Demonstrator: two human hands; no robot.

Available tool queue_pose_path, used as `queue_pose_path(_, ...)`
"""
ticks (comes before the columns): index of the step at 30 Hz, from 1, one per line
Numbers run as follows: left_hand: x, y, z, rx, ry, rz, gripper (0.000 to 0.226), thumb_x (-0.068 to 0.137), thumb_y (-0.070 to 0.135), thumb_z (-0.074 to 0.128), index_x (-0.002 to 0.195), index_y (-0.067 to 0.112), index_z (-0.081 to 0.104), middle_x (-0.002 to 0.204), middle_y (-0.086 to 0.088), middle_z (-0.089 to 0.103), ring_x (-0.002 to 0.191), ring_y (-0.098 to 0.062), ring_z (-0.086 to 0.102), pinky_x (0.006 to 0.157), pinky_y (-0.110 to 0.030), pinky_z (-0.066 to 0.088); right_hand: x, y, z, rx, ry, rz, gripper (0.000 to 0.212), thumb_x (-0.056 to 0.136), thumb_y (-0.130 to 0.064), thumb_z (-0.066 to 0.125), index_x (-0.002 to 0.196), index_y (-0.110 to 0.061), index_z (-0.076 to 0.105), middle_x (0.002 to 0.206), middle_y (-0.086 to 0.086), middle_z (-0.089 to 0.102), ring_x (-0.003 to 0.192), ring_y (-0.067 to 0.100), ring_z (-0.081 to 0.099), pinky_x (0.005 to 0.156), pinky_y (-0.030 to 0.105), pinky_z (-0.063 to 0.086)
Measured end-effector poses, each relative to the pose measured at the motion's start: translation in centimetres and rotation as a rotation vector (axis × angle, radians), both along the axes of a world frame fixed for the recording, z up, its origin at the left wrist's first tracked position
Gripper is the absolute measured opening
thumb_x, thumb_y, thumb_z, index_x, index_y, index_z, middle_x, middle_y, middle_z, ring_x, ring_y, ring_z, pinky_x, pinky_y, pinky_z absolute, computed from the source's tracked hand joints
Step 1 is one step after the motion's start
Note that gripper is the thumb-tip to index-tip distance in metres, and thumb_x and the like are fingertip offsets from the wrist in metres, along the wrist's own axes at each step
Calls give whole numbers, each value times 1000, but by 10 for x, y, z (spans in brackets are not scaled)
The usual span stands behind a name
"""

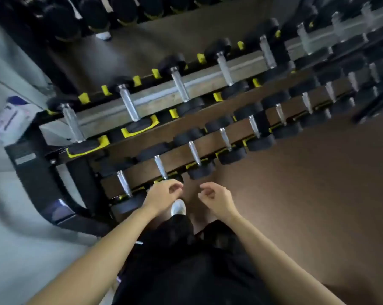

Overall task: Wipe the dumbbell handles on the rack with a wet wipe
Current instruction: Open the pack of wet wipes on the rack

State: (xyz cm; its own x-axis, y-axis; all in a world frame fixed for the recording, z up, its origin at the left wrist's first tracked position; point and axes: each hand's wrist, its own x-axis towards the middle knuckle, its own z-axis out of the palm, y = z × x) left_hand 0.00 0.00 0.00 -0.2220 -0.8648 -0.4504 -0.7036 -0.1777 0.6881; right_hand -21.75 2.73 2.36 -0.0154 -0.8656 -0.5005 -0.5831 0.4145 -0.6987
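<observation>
Dumbbell handles [161, 167] lie in two slanted rows on the rack [38, 177], shiny bars between black heads, running away from me toward the upper right. The nearest bars of the lower row are just past my knuckles. My left grip [164, 194] hangs right by the near end of one lower bar, fingers loosely curled around nothing I can see. My right grip [217, 198] floats beside it, clear of the rack, also slack and empty. No wipe shows in either one, so I judge the wiping has not started.

A white and purple pack [10, 119] sits at the far left by the rack's end. It is too blurred to read, but it may be the wipes. My shoe [178, 206] stands on the brown floor [296, 194] below.

What worries me:
- **Bare grip:** reaching for a bar with no wipe would clean nothing.
- **Hard sideways rub:** it could roll a light dumbbell out of its yellow cradle [140, 128], toward my foot.
- **Fingers:** they could get nipped between a head and the rail.
- **Upper row:** it is easy to skip.
</observation>
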Motion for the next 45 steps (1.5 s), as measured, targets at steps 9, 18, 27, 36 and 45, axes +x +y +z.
queue_pose_path(9,83,-19,14,26,-19,506,12,95,20,69,103,22,78,92,11,75,87,-1,68,83,-21,53,84,-114,3,-32,-30,269,13,87,-29,75,98,-22,75,79,-13,69,83,7,67,83,25,51)
queue_pose_path(18,133,-26,32,59,-5,979,23,95,16,68,89,37,73,88,11,77,88,-7,72,85,-27,54,154,-198,-7,-83,-138,499,9,90,-26,73,96,-19,75,90,-7,74,88,9,69,87,31,55)
queue_pose_path(27,273,-73,34,-139,-263,1035,10,97,25,66,103,26,74,96,9,75,88,-8,68,85,-28,53,264,-226,-14,-100,-112,642,15,90,-27,73,102,-19,74,89,-10,73,84,6,67,87,28,54)
queue_pose_path(36,441,-163,-6,-309,-604,759,50,88,26,68,133,11,53,133,-16,56,116,-37,53,91,-49,51,374,-238,-21,-96,-101,614,20,92,-27,71,111,-20,71,101,-13,68,88,3,66,83,24,56)
queue_pose_path(45,485,-176,-29,-362,-586,722,50,93,45,62,136,18,57,134,-5,60,116,-28,54,89,-42,52,492,-269,-18,-229,-143,683,25,93,-19,70,118,-17,69,116,-6,64,92,8,65,86,21,53)
